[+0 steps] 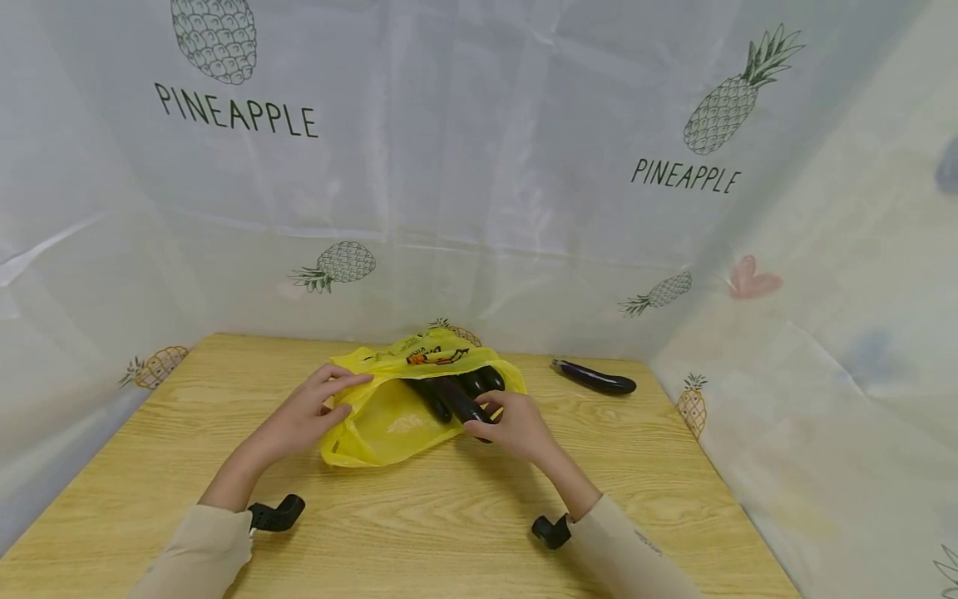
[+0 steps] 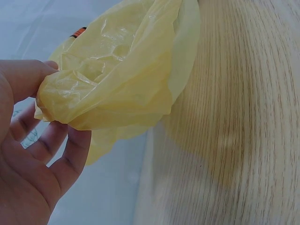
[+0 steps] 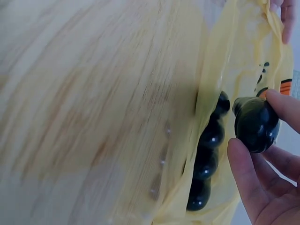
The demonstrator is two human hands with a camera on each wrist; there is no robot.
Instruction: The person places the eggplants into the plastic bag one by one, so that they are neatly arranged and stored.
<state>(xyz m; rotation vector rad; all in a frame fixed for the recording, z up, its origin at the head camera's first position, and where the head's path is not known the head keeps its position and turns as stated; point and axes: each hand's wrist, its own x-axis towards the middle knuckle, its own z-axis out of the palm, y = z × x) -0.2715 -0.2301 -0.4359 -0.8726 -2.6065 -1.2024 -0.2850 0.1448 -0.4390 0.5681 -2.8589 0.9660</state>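
A yellow plastic bag (image 1: 382, 428) lies on its side on the table, its mouth facing me. My left hand (image 1: 295, 416) pinches the bag's left edge; in the left wrist view the thin plastic (image 2: 117, 89) is bunched between thumb and fingers. At the bag's mouth, my right hand (image 1: 516, 424) grips the near end of a dark, glossy eggplant (image 1: 458, 399), whose far part reaches into the bag. The right wrist view shows its rounded end (image 3: 257, 125) between thumb and fingers. Several more eggplants (image 3: 202, 171) lie side by side inside the bag.
One eggplant (image 1: 595, 378) lies by itself on the wooden table (image 1: 419, 532), near the back right. Pale curtains (image 1: 464, 183) printed with pineapples hang behind and beside the table. Black wrist mounts (image 1: 277, 514) stick out by both sleeves.
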